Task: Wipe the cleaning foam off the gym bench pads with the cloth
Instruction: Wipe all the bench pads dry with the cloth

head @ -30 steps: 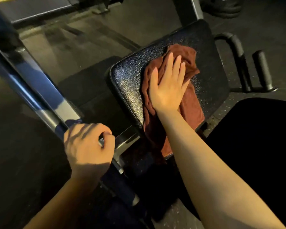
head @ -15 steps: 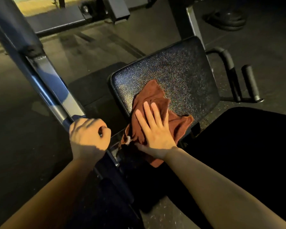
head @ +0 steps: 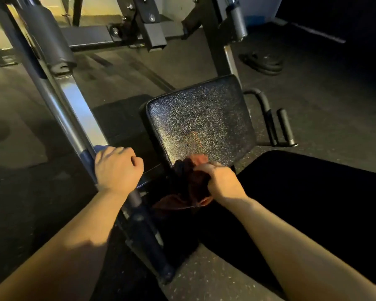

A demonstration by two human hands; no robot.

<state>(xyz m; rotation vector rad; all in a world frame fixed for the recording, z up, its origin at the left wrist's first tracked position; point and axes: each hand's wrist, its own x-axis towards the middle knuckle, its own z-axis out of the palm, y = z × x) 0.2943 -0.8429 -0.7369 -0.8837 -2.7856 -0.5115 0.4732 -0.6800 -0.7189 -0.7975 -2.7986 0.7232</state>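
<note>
A black padded bench seat (head: pixel 200 122) sits in the middle of the view, its textured surface glistening. The brown cloth (head: pixel 189 185) is bunched at the pad's near edge and hangs down below it. My right hand (head: pixel 220 181) grips the bunched cloth, fingers curled around it. My left hand (head: pixel 116 168) is wrapped around a slanted metal frame bar (head: pixel 74 114) to the left of the pad. No white foam shows on the pad in this dim light.
The machine's dark steel frame (head: pixel 139 29) crosses the far side. Two padded handles (head: pixel 284 124) stick out right of the seat. A weight plate (head: pixel 263 61) lies on the rubber floor behind. A dark leg (head: pixel 313 203) fills the lower right.
My right hand dragged the cloth from the pad's far part down to its near edge, then went from flat pressing to gripping the bunched cloth. My left hand stayed on the bar.
</note>
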